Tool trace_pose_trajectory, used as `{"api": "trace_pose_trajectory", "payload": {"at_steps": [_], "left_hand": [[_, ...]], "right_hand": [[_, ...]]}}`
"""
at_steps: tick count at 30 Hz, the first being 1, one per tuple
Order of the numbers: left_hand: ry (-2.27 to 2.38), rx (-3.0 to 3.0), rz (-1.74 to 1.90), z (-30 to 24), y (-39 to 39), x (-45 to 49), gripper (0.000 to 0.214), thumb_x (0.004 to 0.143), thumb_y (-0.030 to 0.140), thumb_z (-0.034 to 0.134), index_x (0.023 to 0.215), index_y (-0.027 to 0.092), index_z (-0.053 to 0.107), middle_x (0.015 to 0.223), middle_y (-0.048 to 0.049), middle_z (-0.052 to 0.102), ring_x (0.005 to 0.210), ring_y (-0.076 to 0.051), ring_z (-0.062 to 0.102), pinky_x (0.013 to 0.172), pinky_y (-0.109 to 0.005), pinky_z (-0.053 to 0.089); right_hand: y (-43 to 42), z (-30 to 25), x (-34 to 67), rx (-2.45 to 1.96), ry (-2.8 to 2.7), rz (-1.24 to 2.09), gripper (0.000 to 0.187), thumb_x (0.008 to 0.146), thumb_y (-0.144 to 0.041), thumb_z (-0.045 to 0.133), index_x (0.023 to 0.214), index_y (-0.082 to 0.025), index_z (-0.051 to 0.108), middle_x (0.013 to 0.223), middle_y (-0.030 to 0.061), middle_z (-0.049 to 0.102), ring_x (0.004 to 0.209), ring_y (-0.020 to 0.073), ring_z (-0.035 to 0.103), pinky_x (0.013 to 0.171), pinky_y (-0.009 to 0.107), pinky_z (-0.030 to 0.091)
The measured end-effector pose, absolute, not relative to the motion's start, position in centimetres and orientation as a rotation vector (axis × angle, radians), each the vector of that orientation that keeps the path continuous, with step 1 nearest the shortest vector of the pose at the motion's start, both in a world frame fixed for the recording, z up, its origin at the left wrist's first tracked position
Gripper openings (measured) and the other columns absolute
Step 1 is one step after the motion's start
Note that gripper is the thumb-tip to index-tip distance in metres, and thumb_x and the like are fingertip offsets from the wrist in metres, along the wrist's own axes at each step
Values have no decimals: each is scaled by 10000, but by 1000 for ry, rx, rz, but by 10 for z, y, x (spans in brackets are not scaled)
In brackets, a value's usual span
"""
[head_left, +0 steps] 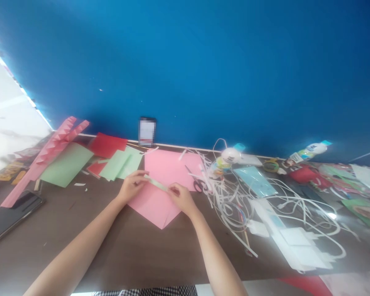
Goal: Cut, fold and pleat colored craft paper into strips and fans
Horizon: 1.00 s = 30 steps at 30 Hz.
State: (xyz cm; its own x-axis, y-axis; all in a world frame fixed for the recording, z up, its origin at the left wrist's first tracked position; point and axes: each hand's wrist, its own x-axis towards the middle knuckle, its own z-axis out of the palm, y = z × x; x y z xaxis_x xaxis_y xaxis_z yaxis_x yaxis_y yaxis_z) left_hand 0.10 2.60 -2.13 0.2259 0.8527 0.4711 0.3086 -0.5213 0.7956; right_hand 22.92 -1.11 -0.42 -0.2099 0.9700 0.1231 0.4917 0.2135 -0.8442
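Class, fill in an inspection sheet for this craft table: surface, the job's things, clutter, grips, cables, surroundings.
Surface: brown wooden table, dotted with small paper scraps.
Job's things: pale green paper strip, held over a pink paper sheet lying flat.
Clutter: light green paper sheets, red paper sheet, pink pleated paper length, dark-handled scissors, loose white paper strips, white teal-capped squeeze bottle, black phone.
Grips: left hand and right hand each pinch one end of the strip.
Cables: white cables tangled around white chargers, on the right.
Surroundings: blue wall behind the table.
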Motion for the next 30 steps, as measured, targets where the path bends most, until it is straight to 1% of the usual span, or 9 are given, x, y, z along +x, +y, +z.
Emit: {"api": "trace_pose_trajectory", "payload": {"at_steps": [2, 4, 7, 10, 15, 18, 22, 26, 30], "left_hand": [[990, 1776, 1227, -14, 23, 3, 128, 769, 226, 531, 816, 181, 641, 1050, -98, 611, 948, -210, 579, 704, -304, 492], [923, 1593, 1204, -9, 21, 5, 183, 756, 260, 562, 917, 175, 573, 1065, -105, 610, 933, -201, 588, 718, -308, 487], [980, 1467, 1118, -8, 21, 8, 374, 688, 321, 650, 1005, 179, 513, 933, -73, 658, 746, -157, 619, 609, -254, 479], [1088, 1504, 1026, -11, 25, 7, 346, 663, 374, 664, 923, 159, 586, 810, -51, 673, 652, -146, 613, 561, -235, 465], [1106, 1549, 1054, -13, 28, 4, 291, 684, 415, 634, 813, 155, 662, 876, -76, 685, 796, -199, 631, 674, -273, 493], [1137, 1505, 1062, -12, 27, 4, 322, 672, 434, 637, 825, 152, 671, 838, -73, 694, 763, -203, 640, 656, -282, 504], [1166, 1433, 981, -7, 26, 3, 383, 678, 433, 634, 948, 162, 657, 770, -51, 701, 729, -199, 645, 641, -286, 509], [1158, 1431, 1009, -5, 26, 4, 300, 676, 425, 636, 780, 150, 691, 827, -64, 702, 775, -213, 641, 674, -291, 507], [1130, 1532, 1012, -10, 28, 6, 286, 711, 419, 606, 762, 153, 694, 814, -58, 704, 765, -208, 642, 669, -291, 508]], "right_hand": [[-12, -3, 229, -1357, -1793, 912, 163, 781, -323, 486, 771, -181, 566, 734, 4, 594, 724, 143, 566, 693, 271, 451], [-13, -1, 229, -1358, -1797, 914, 165, 774, -325, 493, 770, -179, 570, 742, 7, 601, 734, 146, 567, 709, 276, 452], [-14, 2, 230, -1345, -1798, 938, 159, 769, -319, 505, 772, -178, 580, 751, 10, 614, 757, 150, 577, 736, 282, 457], [-12, 6, 232, -1328, -1722, 968, 157, 754, -307, 534, 780, -170, 605, 788, 25, 641, 798, 160, 596, 766, 289, 462], [-8, 10, 239, -1364, -1515, 1016, 182, 685, -313, 627, 763, -151, 659, 821, 70, 685, 806, 202, 632, 760, 334, 487], [-7, 11, 241, -1364, -1429, 1042, 214, 665, -322, 654, 794, -154, 679, 852, 80, 695, 829, 217, 640, 774, 361, 496], [-8, 11, 241, -1373, -1421, 971, 185, 664, -311, 658, 773, -164, 688, 833, 72, 702, 815, 218, 649, 784, 369, 503], [-7, 14, 242, -1371, -1483, 960, 178, 683, -312, 641, 782, -172, 688, 845, 63, 703, 823, 214, 649, 785, 368, 507], [-7, 16, 246, -1388, -1605, 926, 202, 712, -311, 610, 843, -176, 684, 905, 66, 694, 852, 215, 644, 781, 364, 506]]}}
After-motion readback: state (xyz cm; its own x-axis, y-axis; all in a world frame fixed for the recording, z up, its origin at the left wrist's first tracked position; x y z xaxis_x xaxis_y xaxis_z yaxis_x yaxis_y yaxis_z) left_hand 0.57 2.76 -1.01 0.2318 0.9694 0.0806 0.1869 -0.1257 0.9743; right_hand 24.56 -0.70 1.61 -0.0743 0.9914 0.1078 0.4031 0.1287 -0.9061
